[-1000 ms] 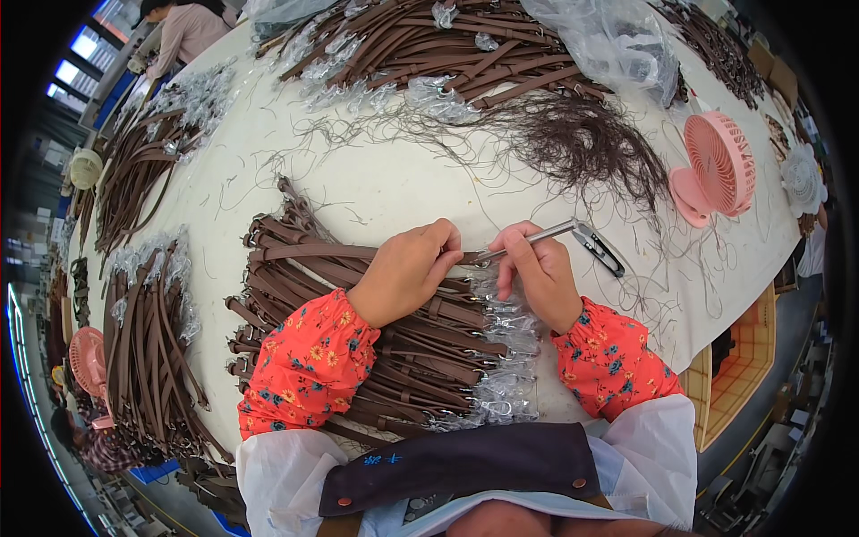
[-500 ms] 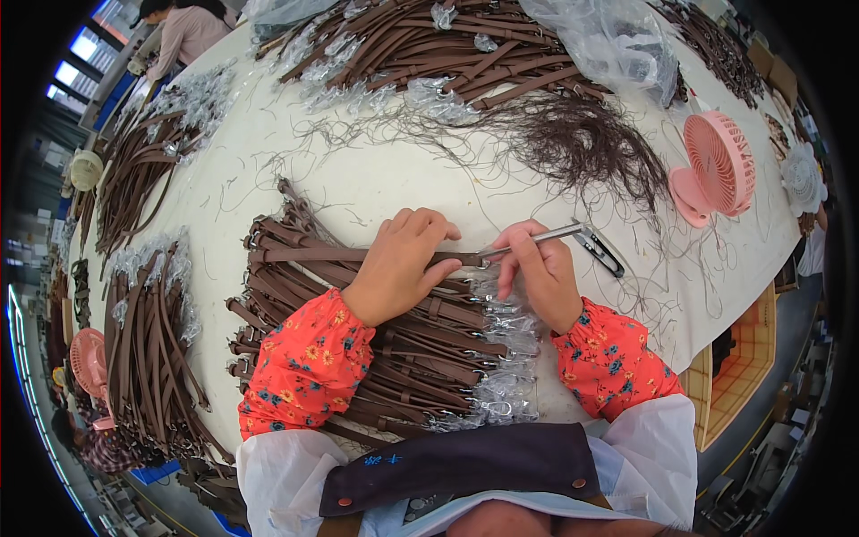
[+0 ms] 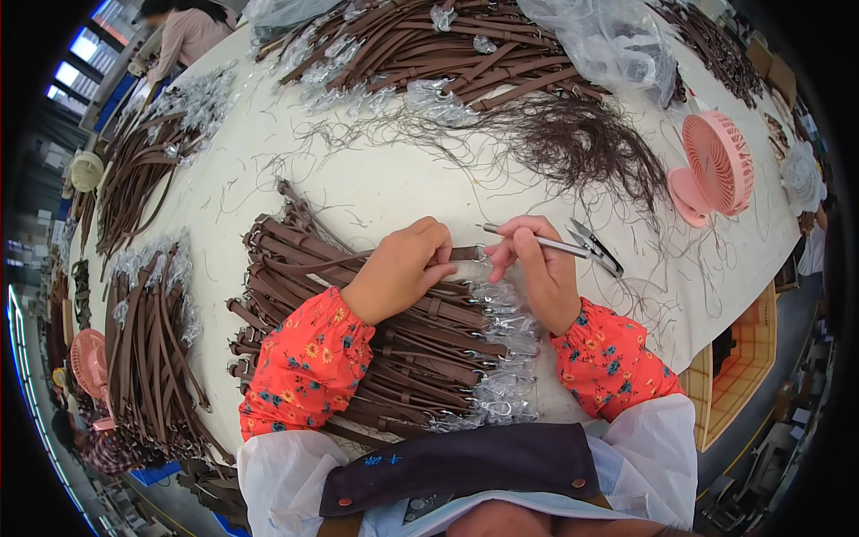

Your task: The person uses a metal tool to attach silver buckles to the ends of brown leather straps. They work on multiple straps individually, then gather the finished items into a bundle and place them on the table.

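Observation:
My left hand [image 3: 400, 271] is closed, with its thumb and fingers pinching a brown strap [image 3: 465, 254] near its clasp end. The strap lies across the top of a row of similar brown straps [image 3: 420, 353] with clear plastic wrapping [image 3: 506, 385] over their metal clasps. Beside that strap end, my right hand [image 3: 541, 268] grips a slim, pointed silver metal tool [image 3: 559, 242]. Its tip points left, above the strap. At the tool's rear is a black-and-silver piece [image 3: 608, 258]; whether the two are joined I cannot tell.
Loose brown threads [image 3: 586, 148] form a tangle beyond my hands. More strap piles lie at the back [image 3: 447, 45] and left [image 3: 148, 358]. A pink fan [image 3: 713, 170] stands at the right on the white tabletop [image 3: 394, 192]. Another person [image 3: 183, 40] is at the far left.
The tool's tip has lifted off the strap end and moved up, while its rear has swung down. My left fingers have curled in more tightly around the strap.

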